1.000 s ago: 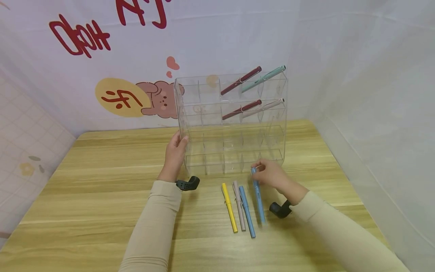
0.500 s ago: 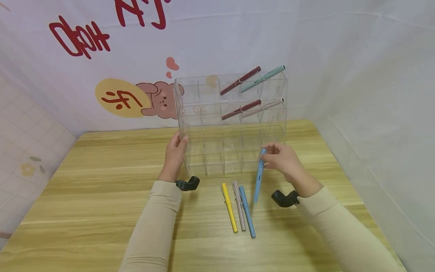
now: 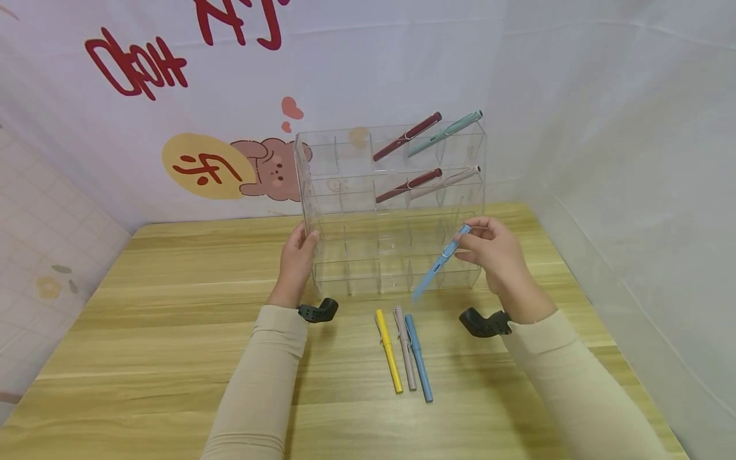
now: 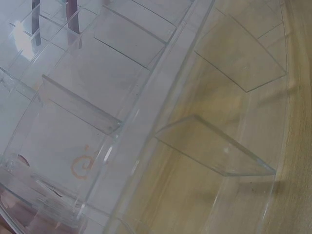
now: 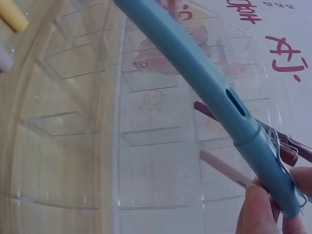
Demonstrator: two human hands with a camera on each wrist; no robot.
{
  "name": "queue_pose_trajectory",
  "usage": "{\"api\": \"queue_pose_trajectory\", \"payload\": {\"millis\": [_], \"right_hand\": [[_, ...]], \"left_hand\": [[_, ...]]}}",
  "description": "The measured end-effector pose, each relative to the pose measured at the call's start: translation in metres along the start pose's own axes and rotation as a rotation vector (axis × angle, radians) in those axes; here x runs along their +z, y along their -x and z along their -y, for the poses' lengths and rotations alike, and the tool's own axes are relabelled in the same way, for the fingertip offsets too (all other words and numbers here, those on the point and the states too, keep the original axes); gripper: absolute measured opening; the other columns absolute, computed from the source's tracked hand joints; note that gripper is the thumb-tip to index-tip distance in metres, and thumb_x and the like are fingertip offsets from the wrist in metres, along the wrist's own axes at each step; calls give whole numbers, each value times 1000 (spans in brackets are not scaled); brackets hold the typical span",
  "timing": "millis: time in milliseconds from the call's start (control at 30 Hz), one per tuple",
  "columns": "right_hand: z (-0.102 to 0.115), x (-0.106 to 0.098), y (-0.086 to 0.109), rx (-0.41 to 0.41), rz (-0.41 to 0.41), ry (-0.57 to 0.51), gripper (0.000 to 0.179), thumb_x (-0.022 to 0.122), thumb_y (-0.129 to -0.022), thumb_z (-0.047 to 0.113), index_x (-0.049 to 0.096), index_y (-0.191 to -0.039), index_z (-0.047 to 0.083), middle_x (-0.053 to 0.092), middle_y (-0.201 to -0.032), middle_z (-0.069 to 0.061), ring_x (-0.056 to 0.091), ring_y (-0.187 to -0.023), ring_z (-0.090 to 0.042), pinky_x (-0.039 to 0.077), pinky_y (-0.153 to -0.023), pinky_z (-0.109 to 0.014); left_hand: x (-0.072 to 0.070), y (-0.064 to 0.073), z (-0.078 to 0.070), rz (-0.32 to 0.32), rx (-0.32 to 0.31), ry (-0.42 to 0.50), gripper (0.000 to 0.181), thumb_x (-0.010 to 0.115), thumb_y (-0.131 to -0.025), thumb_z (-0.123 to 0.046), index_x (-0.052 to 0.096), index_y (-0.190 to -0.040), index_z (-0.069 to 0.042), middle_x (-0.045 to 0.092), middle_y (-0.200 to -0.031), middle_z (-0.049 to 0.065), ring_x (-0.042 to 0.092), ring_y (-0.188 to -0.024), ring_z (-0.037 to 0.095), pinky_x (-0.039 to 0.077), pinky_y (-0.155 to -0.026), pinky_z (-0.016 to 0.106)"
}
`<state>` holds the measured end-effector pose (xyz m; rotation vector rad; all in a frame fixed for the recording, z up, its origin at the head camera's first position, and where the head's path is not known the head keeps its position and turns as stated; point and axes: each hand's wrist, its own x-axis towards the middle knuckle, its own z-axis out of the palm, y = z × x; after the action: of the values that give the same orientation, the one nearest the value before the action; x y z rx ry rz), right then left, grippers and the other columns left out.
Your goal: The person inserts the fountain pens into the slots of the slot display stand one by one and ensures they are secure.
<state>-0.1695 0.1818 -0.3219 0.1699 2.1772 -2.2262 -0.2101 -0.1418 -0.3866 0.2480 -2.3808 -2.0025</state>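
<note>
On the wooden table [image 3: 172, 332], as seen from the head, a clear plastic rack [image 3: 397, 218] is stood upright, its left side gripped by the left hand [image 3: 297, 262], with the thumb laid at the front. A light-blue pen [image 3: 441, 262] is pinched near its capped end by the right hand [image 3: 497, 255] and held slantwise before the lower rows; whether the rack is touched by it cannot be told. In the top row a dark red pen [image 3: 407, 137] and a green pen [image 3: 445, 133] are propped; in the row below, a second dark red pen [image 3: 409, 186] and a pale pink pen [image 3: 445, 183]. On the table in front are laid a yellow pen [image 3: 389, 351], a grey pen [image 3: 405, 348] and a darker blue pen [image 3: 418, 358]. The work is judged about half done: four pens racked, one in hand, three left lying.

From the left wrist, bare dividers are mostly shown; parts of the left hand are glimpsed through the plastic at the lower corner, their grip too blurred to be read.

From the right wrist, the light-blue pen's clip end is seen closed between thumb and fingertips, its barrel extended clear of them.
</note>
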Motion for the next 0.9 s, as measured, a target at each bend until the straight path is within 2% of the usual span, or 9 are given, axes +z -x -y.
{"api": "queue_pose_trajectory", "payload": {"millis": [200, 433, 733, 900], "right_hand": [[7, 3, -3, -49, -79, -168, 21, 63, -88, -2, 51, -104, 5, 54, -90, -2, 64, -74, -8, 56, -72, -24], [13, 9, -6, -81, -162, -304, 24, 63, -88, -3, 50, -104, 7, 49, -94, -4, 63, -74, -9, 56, -71, -22], [13, 18, -14, -143, -275, -438, 24, 63, -86, -10, 50, -100, 5, 50, -92, -6, 65, -69, -12, 56, -64, -22], [8, 24, -19, -169, -324, -461, 23, 64, -86, -9, 50, -97, 5, 49, -90, -6, 62, -71, -12, 56, -66, -22]], "left_hand": [[0, 0, 1, -4, 1, -2, 50, 46, -102, -37, 36, -150, -24, 41, -150, 4, 35, -138, 24, 29, -111, 50], [0, 0, 1, -4, 8, -4, 49, 46, -102, -36, 37, -149, -25, 42, -149, 5, 36, -137, 25, 30, -110, 52], [0, -1, 2, -5, -2, -7, 51, 46, -102, -37, 35, -150, -25, 42, -149, 4, 35, -137, 24, 28, -111, 52], [0, -1, 2, -3, -6, -7, 53, 46, -101, -41, 34, -150, -25, 42, -149, 3, 35, -137, 24, 29, -111, 50]]}}
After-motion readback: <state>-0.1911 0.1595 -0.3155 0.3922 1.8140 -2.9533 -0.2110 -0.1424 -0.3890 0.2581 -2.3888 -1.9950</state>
